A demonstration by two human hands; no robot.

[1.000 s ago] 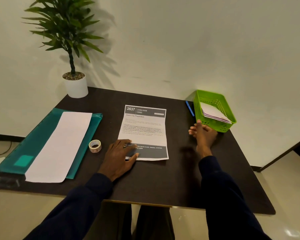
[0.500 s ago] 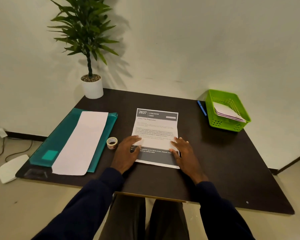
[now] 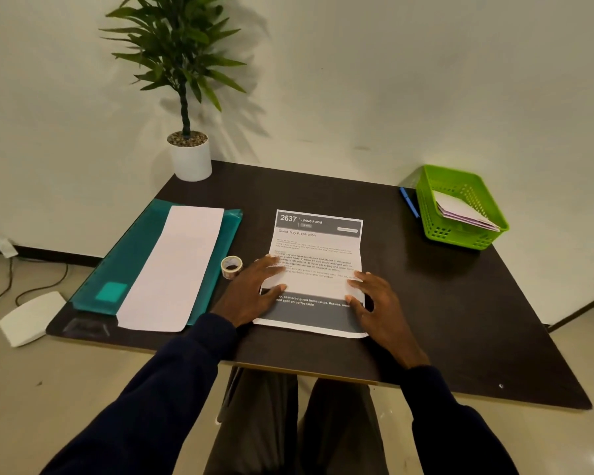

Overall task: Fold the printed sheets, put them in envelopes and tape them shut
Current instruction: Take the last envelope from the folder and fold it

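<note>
The printed sheet [image 3: 318,245] lies flat on the dark bench [image 3: 460,320], near its front edge and about midway across. Its header, reading "2637 LIVING ROOM", is at the far end and a dark band of white text crosses the near end. Both grips rest on the sheet's near half. The left grip [image 3: 251,296] lies over the left edge with its fingers [image 3: 271,264] spread and fairly straight, and its thumb touches the top of the dark band. The right grip [image 3: 379,303] lies over the right edge, its fingers likewise spread and flat on the paper. Neither grip curls round or pinches anything. The paper bows up slightly between them, and creases show across its middle. Just left of the left grip, a small tape roll [image 3: 231,266] sits on the bench beside the sheet. Farther left is a teal folder [image 3: 131,255] with a long white paper [image 3: 175,269] laid along it; whether that is an envelope cannot be told. At the far right, a green basket [image 3: 460,236] holds a stack of white papers [image 3: 460,209], and a blue pen [image 3: 408,202] lies just to its left. A potted plant [image 3: 191,159] stands at the far left corner.
</note>
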